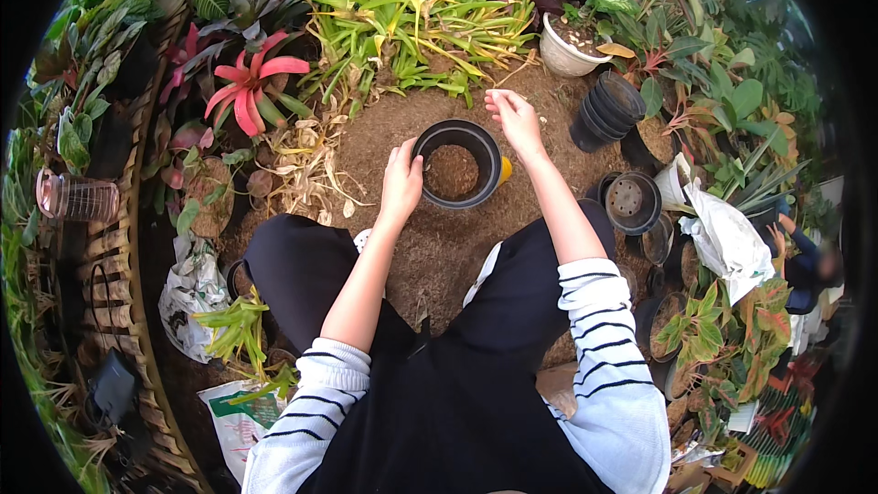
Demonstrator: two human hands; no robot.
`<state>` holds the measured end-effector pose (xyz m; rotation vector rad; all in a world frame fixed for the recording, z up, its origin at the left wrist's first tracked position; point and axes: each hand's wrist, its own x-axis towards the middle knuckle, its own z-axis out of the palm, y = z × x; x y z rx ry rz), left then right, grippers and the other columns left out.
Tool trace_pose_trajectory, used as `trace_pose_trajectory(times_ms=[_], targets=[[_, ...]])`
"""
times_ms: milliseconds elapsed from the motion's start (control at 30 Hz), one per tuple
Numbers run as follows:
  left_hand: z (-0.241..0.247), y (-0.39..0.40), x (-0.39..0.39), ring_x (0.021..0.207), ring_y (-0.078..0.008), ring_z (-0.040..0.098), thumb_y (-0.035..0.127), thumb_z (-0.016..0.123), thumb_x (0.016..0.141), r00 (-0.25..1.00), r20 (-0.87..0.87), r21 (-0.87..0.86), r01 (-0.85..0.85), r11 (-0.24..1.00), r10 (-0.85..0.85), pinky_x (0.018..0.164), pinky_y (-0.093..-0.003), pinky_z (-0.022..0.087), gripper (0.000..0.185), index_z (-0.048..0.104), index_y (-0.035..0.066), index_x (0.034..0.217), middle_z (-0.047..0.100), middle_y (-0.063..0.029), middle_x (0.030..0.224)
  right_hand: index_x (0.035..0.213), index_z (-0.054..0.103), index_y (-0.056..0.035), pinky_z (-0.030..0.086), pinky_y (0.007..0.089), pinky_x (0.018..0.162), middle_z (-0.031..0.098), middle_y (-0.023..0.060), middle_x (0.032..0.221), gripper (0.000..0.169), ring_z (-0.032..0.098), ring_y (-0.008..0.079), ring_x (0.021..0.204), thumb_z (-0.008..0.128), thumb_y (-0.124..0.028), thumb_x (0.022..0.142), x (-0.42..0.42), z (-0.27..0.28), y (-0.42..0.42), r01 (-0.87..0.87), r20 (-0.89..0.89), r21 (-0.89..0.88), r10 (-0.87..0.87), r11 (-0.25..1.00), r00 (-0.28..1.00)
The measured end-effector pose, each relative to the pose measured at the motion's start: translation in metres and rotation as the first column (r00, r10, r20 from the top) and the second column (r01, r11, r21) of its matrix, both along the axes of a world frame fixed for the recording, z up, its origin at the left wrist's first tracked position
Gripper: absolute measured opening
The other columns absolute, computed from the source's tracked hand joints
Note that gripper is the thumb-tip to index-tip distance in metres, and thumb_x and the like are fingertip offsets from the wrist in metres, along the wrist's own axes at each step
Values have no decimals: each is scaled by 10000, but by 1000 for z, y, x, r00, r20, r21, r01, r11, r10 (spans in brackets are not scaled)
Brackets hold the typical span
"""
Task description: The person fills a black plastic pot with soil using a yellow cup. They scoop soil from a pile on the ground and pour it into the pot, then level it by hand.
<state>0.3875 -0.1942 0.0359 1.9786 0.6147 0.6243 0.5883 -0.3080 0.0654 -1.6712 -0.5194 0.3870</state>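
Note:
A round black plastic plant pot (490, 191) stands on the soil between my hands, with brown soil (451, 171) in its bottom. My left hand (403, 178) rests against the pot's left side, its fingertips by the rim. Raised to the upper right of the pot, my right hand (513, 118) has its fingers bent and nothing visible in them. A yellow object (506, 170), partly hidden, lies against the pot's right side. Ahead of the pot grows a clump of yellow-green strappy plants (418, 14).
Stacked black pots (607, 112) and a white pot (566, 51) stand at the right, near more black pots (632, 202) and a white plastic bag (730, 240). Dry leaves (309, 165) and a red bromeliad (250, 86) are at the left. Another person (813, 267) is at the far right.

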Motion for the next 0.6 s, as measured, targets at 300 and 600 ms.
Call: trace_pose_trajectory(times_ms=[300,600], targets=[[6,-6,-3,1074,-364,531,102,505,876,997,-71,-144,-10,990,0,916,-393,412,376,482,13,1241,539,-213,1110,1131,638,-41,516,363,835,654,210,1020,328,649,281,943,569,-29,810,-45,-8,-6,-422,425,-631,746,650,513],[4,-9,-1,1085,-365,520,99,500,873,995,-97,-125,24,992,-37,926,-396,404,388,478,23,1253,535,-211,1109,1138,642,-105,507,409,801,656,205,914,433,643,328,896,544,1,730,-71,-38,7,-346,185,-862,866,370,464]])
